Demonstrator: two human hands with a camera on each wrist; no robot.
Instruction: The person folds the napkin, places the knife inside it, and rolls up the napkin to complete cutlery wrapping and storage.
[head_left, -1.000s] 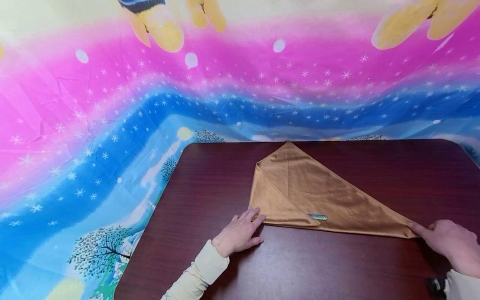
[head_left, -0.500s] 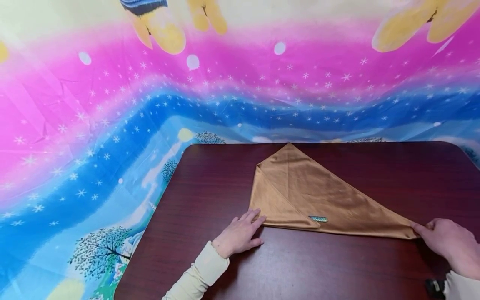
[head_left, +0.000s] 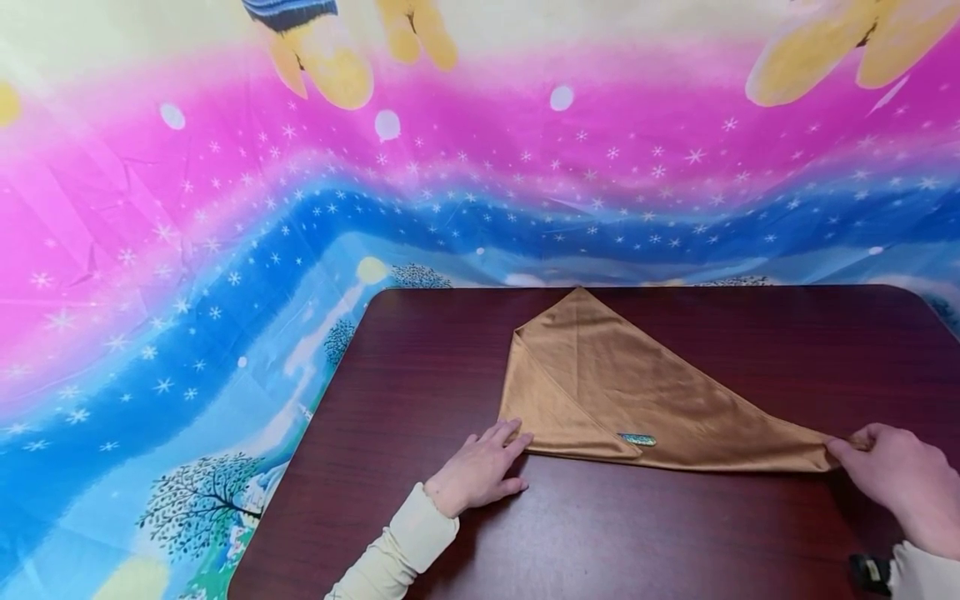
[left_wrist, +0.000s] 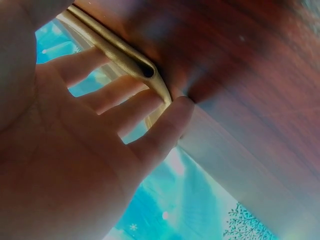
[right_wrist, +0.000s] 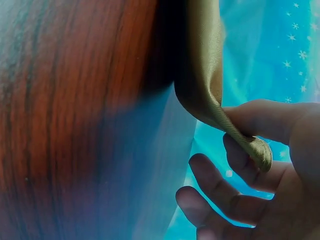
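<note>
Closest in, two pale sleeves frame the near side: the left sleeve (head_left: 414,533) with its cuff at the wrist, the right sleeve (head_left: 928,572) at the lower corner, a small black device (head_left: 870,573) beside it. The person's left hand (head_left: 474,473) lies with fingers extended, grasping nothing; its fingertips rest at the near left corner of a golden-brown satin cloth (head_left: 637,375), thumb out to the side over the table. The left wrist view is dim, so how firmly those fingertips press cannot be told. It does show the cloth's layered edge, with a small rounded hollow between the layers. The right hand (head_left: 897,477) has the opposite, right-hand corner of the cloth pinched between thumb and index finger, its other fingers bent and apart from the fabric.

The cloth is spread between the two hands, its near edge running from one to the other. On its left part a triangular flap (head_left: 555,408) is folded over, its tip next to a small shiny green-blue label (head_left: 637,439) near that edge. The cloth's peak reaches the far edge of the dark reddish-brown table (head_left: 660,533). Behind hangs a backdrop (head_left: 247,275) in pink and blue, printed with white snowflakes and trees.
</note>
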